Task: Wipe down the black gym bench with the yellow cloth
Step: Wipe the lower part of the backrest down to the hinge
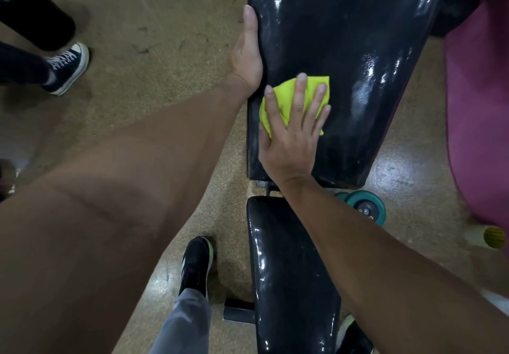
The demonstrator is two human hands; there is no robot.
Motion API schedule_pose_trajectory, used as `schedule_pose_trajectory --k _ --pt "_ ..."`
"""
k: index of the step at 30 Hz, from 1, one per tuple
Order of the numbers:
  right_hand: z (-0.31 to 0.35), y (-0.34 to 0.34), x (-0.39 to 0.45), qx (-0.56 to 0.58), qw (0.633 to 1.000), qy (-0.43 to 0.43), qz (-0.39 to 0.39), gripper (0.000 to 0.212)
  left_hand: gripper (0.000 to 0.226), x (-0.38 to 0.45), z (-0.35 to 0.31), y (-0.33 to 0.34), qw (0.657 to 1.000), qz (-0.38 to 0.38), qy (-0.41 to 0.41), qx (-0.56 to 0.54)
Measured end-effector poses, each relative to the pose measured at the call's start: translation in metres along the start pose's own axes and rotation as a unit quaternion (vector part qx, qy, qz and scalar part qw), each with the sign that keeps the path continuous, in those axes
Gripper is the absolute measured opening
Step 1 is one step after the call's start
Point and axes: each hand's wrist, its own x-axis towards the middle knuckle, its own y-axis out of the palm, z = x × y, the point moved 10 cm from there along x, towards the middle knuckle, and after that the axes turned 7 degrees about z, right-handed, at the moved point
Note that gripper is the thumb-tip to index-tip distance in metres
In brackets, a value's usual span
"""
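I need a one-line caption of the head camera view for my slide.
Right hand presses yellow cloth flat on black gym bench; left hand rests against its edge.

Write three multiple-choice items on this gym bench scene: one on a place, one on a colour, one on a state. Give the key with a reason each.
1. Where does the yellow cloth lie?
A. on the floor
B. on the long back pad of the black bench, near its left edge
C. on the seat pad

2. What colour is the dumbbell under the bench?
A. teal
B. red
C. white

3. How is the right hand placed?
A. curled in a fist above the cloth
B. hanging free beside the bench
C. flat, fingers spread, pressing the cloth

Key: 1 B, the cloth sits on the back pad beside the left hand, which rests along the pad's edge. 2 A, its round ends are teal. 3 C, straight fingers lie across the cloth.
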Motion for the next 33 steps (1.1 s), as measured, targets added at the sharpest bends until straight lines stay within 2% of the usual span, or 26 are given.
schedule_pose_trajectory --k 4,7,9,11,14,17,20,22,24,27,29,30,33 --pt "0.028 0.018 -0.014 -0.052 0.994 -0.092 0.022 0.057 0.074 0.002 0.002 0.000 1.000 0.013 0.005 -0.007" --pt "0.020 0.019 -0.026 -0.062 0.988 -0.139 0.024 0.054 0.072 0.002 0.000 -0.001 1.000 0.006 0.021 -0.019" --pt "0.006 0.010 -0.024 -0.054 0.991 -0.119 0.002 0.053 0.066 0.001 -0.003 -0.003 0.999 -0.012 0.029 -0.015" --pt "-0.003 0.002 -0.016 -0.038 0.997 -0.061 -0.023 0.052 0.062 0.000 -0.004 -0.005 0.998 -0.035 0.041 -0.017" --pt "0.010 0.007 -0.011 -0.018 1.000 -0.005 -0.020 0.056 0.064 0.001 0.000 -0.006 0.998 -0.038 0.035 -0.018" --pt "0.027 0.025 -0.022 -0.038 0.996 -0.077 0.016 0.057 0.078 0.000 0.001 -0.006 0.999 -0.032 0.028 -0.017" --pt "0.015 0.031 -0.042 -0.054 0.987 -0.143 0.054 0.059 0.079 0.000 0.001 -0.008 0.998 -0.046 0.040 -0.022" --pt "-0.010 0.028 -0.051 -0.048 0.989 -0.122 0.072 0.064 0.085 0.001 0.001 -0.009 0.998 -0.053 0.039 -0.018" --pt "-0.047 0.015 -0.050 -0.039 0.997 -0.046 0.052 0.063 0.088 0.003 0.004 -0.011 0.998 -0.056 0.037 -0.018" --pt "-0.090 -0.010 -0.032 0.010 0.995 0.099 -0.015 0.061 0.070 0.000 0.006 -0.010 0.997 -0.061 0.034 -0.022" --pt "-0.085 -0.016 -0.021 0.035 0.987 0.152 -0.029 0.063 0.059 0.000 0.006 -0.010 0.997 -0.064 0.037 -0.017" --pt "-0.075 -0.014 -0.019 0.036 0.988 0.147 -0.025 0.063 0.057 0.000 0.006 -0.011 0.997 -0.068 0.040 -0.018" --pt "-0.046 0.000 -0.032 0.012 0.999 0.049 0.002 0.059 0.053 -0.001 0.005 -0.011 0.997 -0.066 0.039 -0.017"
